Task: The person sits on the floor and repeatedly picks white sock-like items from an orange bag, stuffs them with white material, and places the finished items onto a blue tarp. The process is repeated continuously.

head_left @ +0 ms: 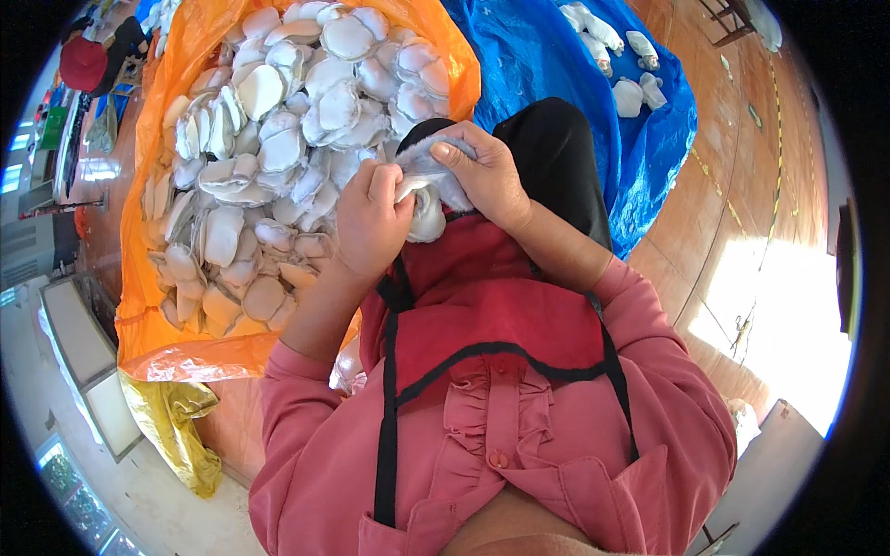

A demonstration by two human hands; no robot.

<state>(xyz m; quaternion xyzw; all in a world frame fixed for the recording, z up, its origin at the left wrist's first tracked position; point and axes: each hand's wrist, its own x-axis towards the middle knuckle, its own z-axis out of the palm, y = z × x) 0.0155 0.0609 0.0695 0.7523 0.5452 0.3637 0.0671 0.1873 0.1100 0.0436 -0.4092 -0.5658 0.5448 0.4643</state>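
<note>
Over my lap, both hands hold a small pale grey-white plush fabric piece (427, 219). My left hand (373, 215) is closed, its fingers pinching the near-left edge of the cloth. My right hand (484, 178) grips the fuzzy upper part, thumb pressed on top. A rounded, bunched end of the piece hangs below the fingers, in front of my red apron (501, 320). To the left and ahead, a large heap of flat, rounded white plush pieces (278, 139) fills an orange plastic sheet or bag (148, 306).
At the far right a blue plastic sheet (654, 176) carries several white stuffed-looking pieces (628, 96). A yellow bag (181, 426) lies on the left floor. Another person with a red head covering (83, 63) is at the far left. Yellow-black tape (775, 148) marks the tiled floor.
</note>
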